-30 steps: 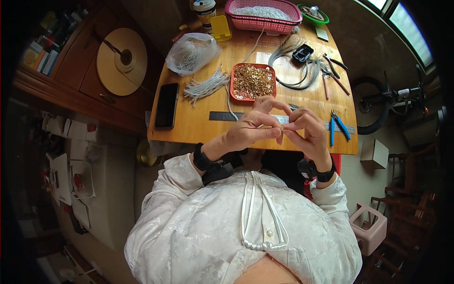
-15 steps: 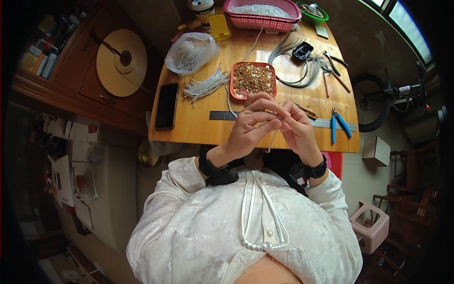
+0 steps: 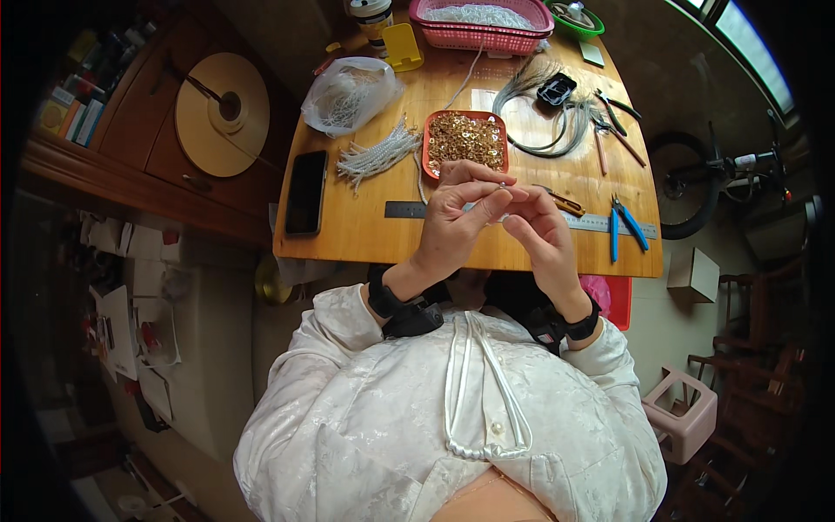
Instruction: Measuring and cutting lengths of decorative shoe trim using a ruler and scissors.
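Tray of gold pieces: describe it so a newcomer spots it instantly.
On the wooden table, look just beyond the left hand. There sits a squarish orange tray; unlike the pink basket and green basket farther back, it holds gold pieces.

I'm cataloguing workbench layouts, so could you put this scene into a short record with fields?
Surface: wooden table
Left hand: fingers bent, tips close to those of the right hand
Item at fingertips: too small to make out
Beyond the hands: red tray of small gold-coloured pieces
Left side: dark phone, white cord bundle, plastic bag
Right side: blue-handled pliers lying across the ruler
Far side: pink basket, green basket
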Action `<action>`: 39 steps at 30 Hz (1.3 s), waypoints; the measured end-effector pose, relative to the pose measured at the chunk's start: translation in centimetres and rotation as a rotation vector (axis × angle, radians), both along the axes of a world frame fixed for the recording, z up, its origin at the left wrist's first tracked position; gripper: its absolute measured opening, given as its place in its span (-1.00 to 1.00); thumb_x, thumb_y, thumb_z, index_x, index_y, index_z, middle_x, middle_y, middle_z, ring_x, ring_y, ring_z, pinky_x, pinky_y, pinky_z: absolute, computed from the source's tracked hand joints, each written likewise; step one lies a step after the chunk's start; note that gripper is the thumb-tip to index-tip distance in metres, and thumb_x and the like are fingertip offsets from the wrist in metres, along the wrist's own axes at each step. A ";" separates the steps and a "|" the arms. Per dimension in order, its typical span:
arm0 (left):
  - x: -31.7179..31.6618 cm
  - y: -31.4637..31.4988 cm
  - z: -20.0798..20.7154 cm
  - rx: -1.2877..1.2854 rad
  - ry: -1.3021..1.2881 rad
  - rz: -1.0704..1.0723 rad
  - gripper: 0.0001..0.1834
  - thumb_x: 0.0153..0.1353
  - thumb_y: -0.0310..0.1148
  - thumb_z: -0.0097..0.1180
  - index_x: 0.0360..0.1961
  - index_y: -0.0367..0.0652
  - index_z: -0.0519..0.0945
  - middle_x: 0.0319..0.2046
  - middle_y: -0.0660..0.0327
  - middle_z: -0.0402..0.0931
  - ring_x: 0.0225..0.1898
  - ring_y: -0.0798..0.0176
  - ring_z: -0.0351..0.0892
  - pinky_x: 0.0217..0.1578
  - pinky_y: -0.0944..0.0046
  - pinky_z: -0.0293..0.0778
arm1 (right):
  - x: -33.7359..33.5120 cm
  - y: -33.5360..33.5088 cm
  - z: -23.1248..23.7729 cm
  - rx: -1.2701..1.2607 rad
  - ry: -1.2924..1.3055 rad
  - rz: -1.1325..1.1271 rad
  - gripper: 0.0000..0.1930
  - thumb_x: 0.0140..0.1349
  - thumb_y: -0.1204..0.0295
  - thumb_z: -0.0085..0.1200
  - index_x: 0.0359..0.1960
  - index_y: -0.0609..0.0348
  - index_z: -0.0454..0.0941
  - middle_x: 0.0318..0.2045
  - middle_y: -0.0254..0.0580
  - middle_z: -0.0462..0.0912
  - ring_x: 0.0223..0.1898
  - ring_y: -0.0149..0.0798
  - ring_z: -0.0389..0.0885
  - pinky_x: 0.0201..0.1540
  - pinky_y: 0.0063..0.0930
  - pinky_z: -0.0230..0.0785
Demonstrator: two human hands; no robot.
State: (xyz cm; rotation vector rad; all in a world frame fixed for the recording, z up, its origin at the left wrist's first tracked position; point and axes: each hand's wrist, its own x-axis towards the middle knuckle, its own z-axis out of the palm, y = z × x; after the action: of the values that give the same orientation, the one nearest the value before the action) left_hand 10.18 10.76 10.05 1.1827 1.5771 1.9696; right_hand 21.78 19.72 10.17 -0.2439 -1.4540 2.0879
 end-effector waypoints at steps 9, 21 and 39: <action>-1.0 -0.7 1.2 -0.038 0.219 0.165 -0.86 0.12 -0.32 0.23 -0.33 -0.09 0.73 -0.29 0.38 0.59 -0.13 0.37 0.32 -0.02 0.32 0.19 | 1.6 3.0 -3.2 0.360 -0.191 -0.097 -0.92 0.30 0.52 0.00 -0.25 0.26 0.50 -0.26 -0.28 0.57 -0.28 -0.51 0.45 -0.16 -0.64 0.28; -0.4 -0.5 0.3 -0.106 0.643 0.303 -0.89 0.07 -0.38 0.26 -0.35 -0.03 0.74 -0.32 0.44 0.59 -0.17 0.35 0.34 -0.07 0.30 0.10 | 1.5 3.4 0.6 -0.118 0.071 -0.097 -0.93 0.30 0.49 -0.01 -0.32 0.22 0.47 -0.41 -0.26 0.55 -0.37 -0.47 0.46 -0.24 -0.61 0.28; -0.4 -1.0 0.2 -0.073 0.854 0.351 -0.87 0.01 -0.36 0.30 -0.35 -0.02 0.73 -0.31 0.48 0.59 -0.17 0.36 0.35 -0.09 0.25 0.03 | 1.3 1.1 1.0 0.608 -0.277 -0.201 -0.94 0.24 0.55 0.10 -0.36 0.28 0.50 -0.44 -0.44 0.48 -0.41 -0.61 0.37 -0.31 -0.74 0.22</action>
State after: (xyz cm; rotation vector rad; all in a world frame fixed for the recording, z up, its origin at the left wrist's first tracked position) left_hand 9.75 9.75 10.22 1.9849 2.3637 1.6337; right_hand 23.06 20.84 11.16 -0.4235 -2.0554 1.4107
